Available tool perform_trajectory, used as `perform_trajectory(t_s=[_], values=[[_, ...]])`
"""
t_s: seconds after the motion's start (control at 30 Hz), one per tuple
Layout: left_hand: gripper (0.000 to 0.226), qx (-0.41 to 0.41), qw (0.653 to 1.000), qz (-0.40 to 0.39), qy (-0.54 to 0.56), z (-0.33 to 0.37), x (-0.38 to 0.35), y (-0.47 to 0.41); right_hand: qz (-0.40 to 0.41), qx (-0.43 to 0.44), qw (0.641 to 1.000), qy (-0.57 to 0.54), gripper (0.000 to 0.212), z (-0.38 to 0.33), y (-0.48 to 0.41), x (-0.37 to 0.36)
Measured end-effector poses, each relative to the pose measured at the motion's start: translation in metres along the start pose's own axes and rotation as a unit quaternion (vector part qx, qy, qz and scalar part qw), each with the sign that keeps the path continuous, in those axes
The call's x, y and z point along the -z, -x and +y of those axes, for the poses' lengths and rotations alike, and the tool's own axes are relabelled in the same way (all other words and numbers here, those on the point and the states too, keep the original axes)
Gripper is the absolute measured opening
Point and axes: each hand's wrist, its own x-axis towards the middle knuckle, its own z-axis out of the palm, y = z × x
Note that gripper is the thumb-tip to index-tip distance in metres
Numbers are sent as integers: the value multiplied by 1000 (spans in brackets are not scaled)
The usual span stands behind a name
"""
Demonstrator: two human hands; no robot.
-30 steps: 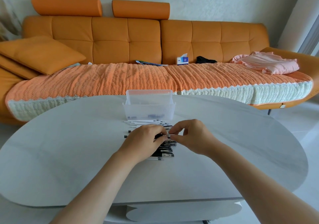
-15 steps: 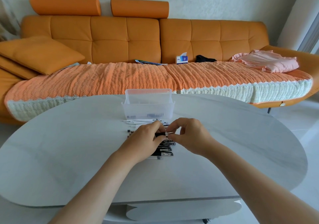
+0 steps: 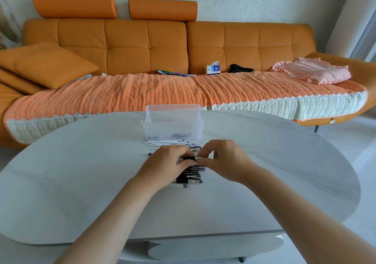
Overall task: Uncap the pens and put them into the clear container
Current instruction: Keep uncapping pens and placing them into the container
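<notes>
Head view: our left hand (image 3: 171,162) and right hand (image 3: 223,160) meet over the middle of the pale oval table (image 3: 81,182), both working on one black pen (image 3: 190,158). The left hand's fingers are curled round the barrel. The right hand's thumb and forefinger pinch the pen's clear right end, but we cannot tell whether the cap has come loose. The pen lies roughly level, just above the pile of black pens (image 3: 191,175) on the tabletop. A few white pens (image 3: 168,142) lie in a row between that pile and the clear container (image 3: 173,129), which stands just beyond them near the table's far edge. Dim dark shapes show through its wall, too blurred for us to name.

Compared with a second ago, little differs: our hands remain joined on the same pen in almost the same spot, with no wider gap between them. The pile and the container have not moved.

Behind the table runs an orange sofa (image 3: 142,45) with a tissue box (image 3: 213,69) and a pink cloth (image 3: 317,73) on its seat.
</notes>
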Motion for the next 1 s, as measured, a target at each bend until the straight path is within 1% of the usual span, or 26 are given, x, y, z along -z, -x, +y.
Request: perform_trajectory(t_s=[0.1,0.2,0.3,0.37,0.47,0.53,0.6,0.67,0.77,0.87,0.93,1.0], values=[[9,15,1000,-11,22,1,-2,-1,25,16,999,23,15,0,1,-2],[8,17,999,-18,37,1,-3,-1,33,30,998,35,13,0,1,-3],[13,2,999,-21,33,0,-1,-1,6,23,999,29,5,2,-1,-1],[15,-5,999,-26,28,0,-1,-2,-13,13,999,32,7,3,-1,0],[15,-10,1000,-18,-9,0,0,-2,-30,13,998,56,11,2,-1,2],[15,-13,999,-2,-52,1,1,-2,-26,23,996,86,13,2,-2,2],[15,-23,997,12,-69,0,0,-1,-21,28,995,96,13,1,-2,3],[14,-40,997,27,-64,0,-2,-2,-23,22,996,81,11,1,-2,3],[13,-66,994,55,-69,-1,-5,-4,-33,-8,999,17,9,5,-3,3],[11,-64,995,47,-59,-3,-7,-8,-41,-15,999,-6,5,9,-5,7],[10,-47,997,35,-45,-5,-8,-10,-32,-18,999,2,15,16,-7,15],[12,-32,998,29,-46,-7,-10,-11,-6,-25,999,38,22,28,-9,23]])
